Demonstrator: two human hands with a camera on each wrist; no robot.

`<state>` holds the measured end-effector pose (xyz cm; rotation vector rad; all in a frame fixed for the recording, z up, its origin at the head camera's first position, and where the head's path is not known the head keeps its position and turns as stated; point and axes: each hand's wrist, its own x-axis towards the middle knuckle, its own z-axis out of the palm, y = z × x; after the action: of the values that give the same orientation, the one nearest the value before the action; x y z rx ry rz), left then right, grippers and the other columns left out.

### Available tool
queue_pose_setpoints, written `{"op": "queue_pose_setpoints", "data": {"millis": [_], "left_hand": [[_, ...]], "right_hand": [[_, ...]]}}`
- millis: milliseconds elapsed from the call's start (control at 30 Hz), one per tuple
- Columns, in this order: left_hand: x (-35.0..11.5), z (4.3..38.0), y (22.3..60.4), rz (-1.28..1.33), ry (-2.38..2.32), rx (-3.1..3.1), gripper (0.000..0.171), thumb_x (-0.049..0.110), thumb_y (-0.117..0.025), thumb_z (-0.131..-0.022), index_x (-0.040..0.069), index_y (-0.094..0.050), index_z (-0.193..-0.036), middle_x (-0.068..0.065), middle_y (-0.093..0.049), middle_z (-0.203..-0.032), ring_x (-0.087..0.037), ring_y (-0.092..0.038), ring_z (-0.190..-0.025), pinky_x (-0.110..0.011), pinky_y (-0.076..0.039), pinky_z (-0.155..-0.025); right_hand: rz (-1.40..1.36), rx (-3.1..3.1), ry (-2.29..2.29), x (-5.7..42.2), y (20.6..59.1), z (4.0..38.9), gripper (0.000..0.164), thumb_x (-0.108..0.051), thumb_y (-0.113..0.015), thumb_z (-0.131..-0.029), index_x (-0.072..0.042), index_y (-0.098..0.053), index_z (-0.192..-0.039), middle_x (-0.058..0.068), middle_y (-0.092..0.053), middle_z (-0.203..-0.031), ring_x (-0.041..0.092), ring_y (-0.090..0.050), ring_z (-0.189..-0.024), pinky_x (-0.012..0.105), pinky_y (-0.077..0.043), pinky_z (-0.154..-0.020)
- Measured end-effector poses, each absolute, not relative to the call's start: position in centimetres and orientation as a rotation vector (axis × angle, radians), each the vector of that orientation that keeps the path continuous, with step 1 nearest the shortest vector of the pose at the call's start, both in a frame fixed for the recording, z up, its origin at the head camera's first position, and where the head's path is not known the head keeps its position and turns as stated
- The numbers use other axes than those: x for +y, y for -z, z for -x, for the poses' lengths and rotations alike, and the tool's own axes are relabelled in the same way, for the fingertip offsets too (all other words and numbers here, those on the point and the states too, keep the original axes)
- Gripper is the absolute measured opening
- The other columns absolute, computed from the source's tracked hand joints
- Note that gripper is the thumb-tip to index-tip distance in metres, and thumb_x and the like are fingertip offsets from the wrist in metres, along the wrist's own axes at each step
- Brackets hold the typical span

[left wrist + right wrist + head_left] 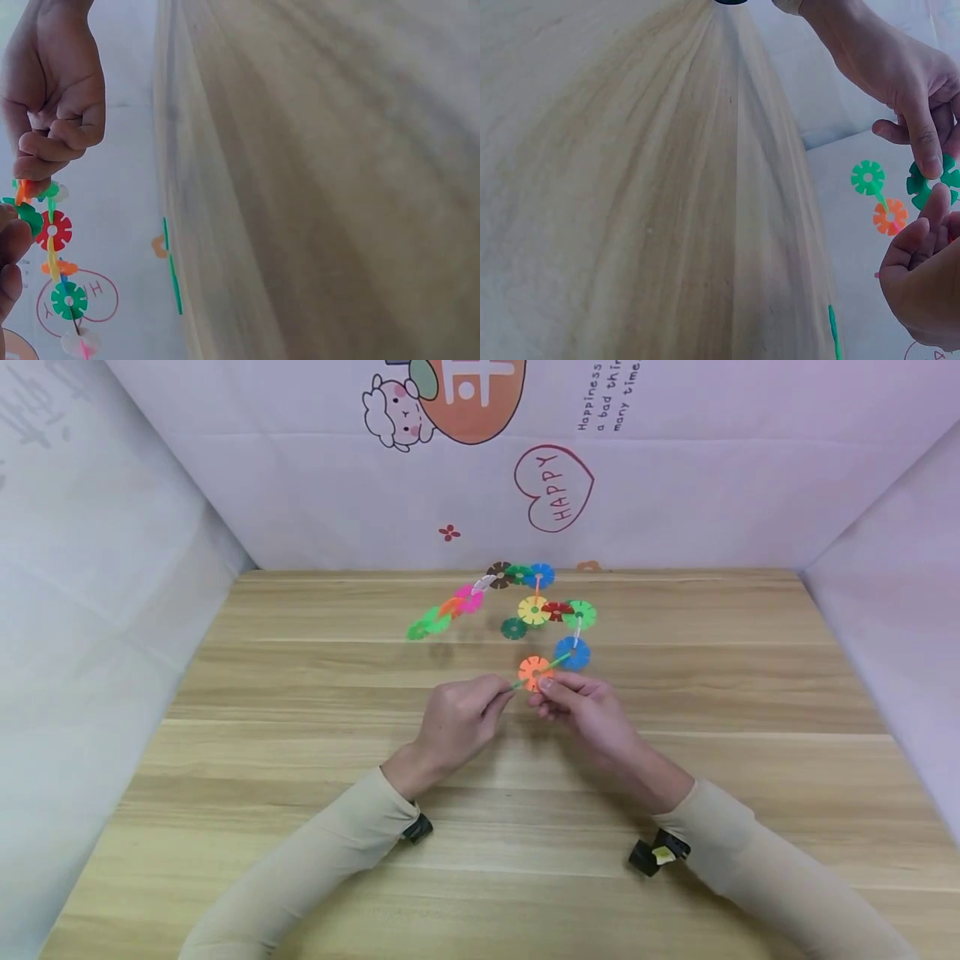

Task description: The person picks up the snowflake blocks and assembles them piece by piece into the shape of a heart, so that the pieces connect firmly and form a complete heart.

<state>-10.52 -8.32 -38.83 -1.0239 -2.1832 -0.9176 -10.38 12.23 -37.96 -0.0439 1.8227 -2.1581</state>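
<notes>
My left hand (461, 718) pinches a green snowflake building disc (517, 684), seen edge-on in the head view. Facing it, my right hand (592, 710) grips an orange snowflake disc (534, 672) between thumb and fingers. Both hands meet closely at the green disc (921, 187) in the right wrist view. From the orange disc a chain of notched discs runs away: a blue disc (573, 653), a light green disc (581, 614), a yellow disc (534, 610), then back and left past a pink disc (468, 599) to a green end disc (417, 630).
A dark green disc (513, 627) lies apart on the wooden table (300, 693). A white printed sheet (337, 510) with a red heart (553, 489) stands behind the table's far edge. White sheets rise at both sides. A black device (660, 853) sits by the right sleeve.
</notes>
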Motion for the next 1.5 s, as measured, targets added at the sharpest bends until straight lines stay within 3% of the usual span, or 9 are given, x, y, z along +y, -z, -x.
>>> {"op": "queue_pose_setpoints", "data": {"millis": [233,467,733,967,1067,1200,1333,1500], "left_hand": [[-7.9,10.6,38.2,1.036,0.888,-2.183,0.005,-0.005,-0.070,-0.090,0.000,-0.069,-0.089,-0.008,-0.072,-0.077,-0.014,-0.069,-0.065,-0.020,-0.055,-0.064],[-7.4,10.7,38.0,1.049,0.882,-2.173,0.008,-0.007,-0.067,-0.090,0.001,-0.067,-0.088,-0.006,-0.069,-0.072,-0.013,-0.066,-0.060,-0.019,-0.054,-0.062],[-7.2,11.1,37.8,1.054,0.928,-2.221,0.004,-0.001,-0.073,-0.090,0.000,-0.070,-0.092,-0.007,-0.074,-0.082,-0.013,-0.071,-0.069,-0.020,-0.055,-0.064],[-7.2,12.2,37.7,1.051,1.004,-2.360,0.017,0.017,-0.083,-0.085,0.006,-0.074,-0.095,-0.002,-0.074,-0.083,-0.005,-0.052,-0.053,-0.018,-0.042,-0.051],[-7.4,12.7,38.0,1.008,1.005,-2.538,0.023,0.027,-0.082,-0.087,0.009,-0.075,-0.098,-0.001,-0.075,-0.090,-0.005,-0.059,-0.058,-0.021,-0.047,-0.056],[-7.6,13.6,38.6,0.938,0.909,-2.857,0.021,0.030,-0.077,-0.091,0.012,-0.075,-0.102,0.003,-0.074,-0.098,-0.011,-0.068,-0.081,-0.029,-0.053,-0.073],[-7.8,15.1,39.0,0.861,0.778,-3.066,0.024,0.031,-0.073,-0.094,0.012,-0.074,-0.108,0.000,-0.073,-0.104,-0.016,-0.068,-0.097,-0.035,-0.053,-0.084],[-7.9,17.8,39.5,0.727,0.738,-3.132,0.029,0.029,-0.070,-0.096,0.008,-0.072,-0.115,-0.004,-0.072,-0.110,-0.020,-0.066,-0.101,-0.037,-0.052,-0.090]], "right_hand": [[0.079,1.843,2.160,12.3,37.4,10.4,0.016,-0.010,-0.060,-0.102,-0.004,-0.074,-0.098,0.005,-0.072,-0.085,0.016,-0.063,-0.077,0.029,-0.055,-0.075],[0.096,1.882,2.162,12.6,37.3,10.3,0.017,-0.008,-0.060,-0.102,0.004,-0.072,-0.101,0.005,-0.073,-0.083,0.015,-0.065,-0.075,0.029,-0.056,-0.075],[0.111,1.956,2.124,13.4,37.5,10.2,0.026,-0.010,-0.059,-0.103,0.014,-0.066,-0.109,0.003,-0.074,-0.086,0.016,-0.065,-0.078,0.031,-0.057,-0.079],[0.078,1.935,2.157,14.7,38.1,10.3,0.020,-0.015,-0.060,-0.103,0.001,-0.072,-0.104,0.003,-0.074,-0.089,0.016,-0.067,-0.080,0.031,-0.057,-0.081],[0.046,1.929,2.177,15.4,38.1,10.4,0.018,-0.017,-0.061,-0.102,-0.005,-0.074,-0.103,0.002,-0.074,-0.090,0.016,-0.068,-0.082,0.030,-0.057,-0.082],[0.009,1.868,2.255,16.4,38.0,10.7,0.015,-0.017,-0.062,-0.102,-0.010,-0.075,-0.099,0.001,-0.075,-0.089,0.013,-0.068,-0.080,0.027,-0.057,-0.081],[-0.015,1.769,2.342,17.3,37.7,10.8,0.017,-0.016,-0.062,-0.101,-0.004,-0.074,-0.100,0.003,-0.075,-0.089,0.013,-0.067,-0.078,0.025,-0.056,-0.077],[-0.062,1.651,2.419,18.1,37.4,10.8,0.016,-0.013,-0.062,-0.101,-0.004,-0.075,-0.099,0.003,-0.075,-0.090,0.013,-0.068,-0.078,0.024,-0.056,-0.077]]}}
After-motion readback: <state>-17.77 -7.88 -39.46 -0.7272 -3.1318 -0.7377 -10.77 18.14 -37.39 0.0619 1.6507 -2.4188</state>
